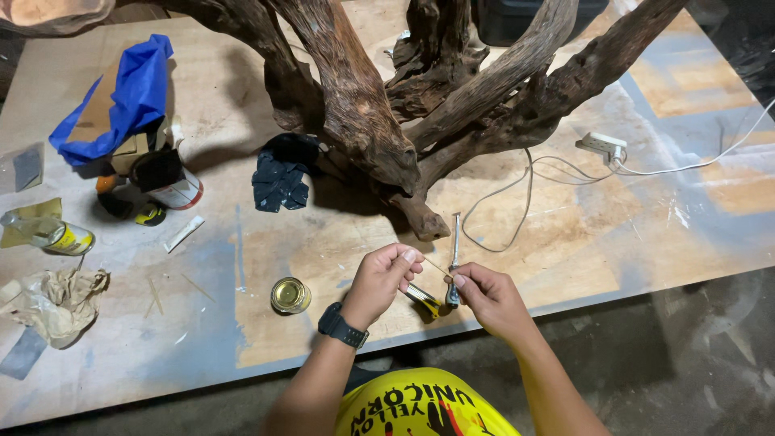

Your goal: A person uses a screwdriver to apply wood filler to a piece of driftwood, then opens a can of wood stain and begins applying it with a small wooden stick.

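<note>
My left hand (379,278), with a black watch on its wrist, and my right hand (488,299) meet near the table's front edge. Their fingertips pinch the two ends of a thin wooden stick (437,267). Just below the stick a small yellow and black tube (424,300) pokes out between the hands; I cannot tell which hand touches it. A slim metal tool (456,242) lies on the plywood table (613,242), running from my right thumb toward the large dark driftwood root (379,121) that stands at the table's middle.
A small open tin (290,295) sits left of my hands. Dark cloth (279,179) lies by the root. Further left are a blue bag (129,97), cans (173,186), a bottle (50,234) and crumpled paper (56,303). A white cable and plug (601,147) trail at right.
</note>
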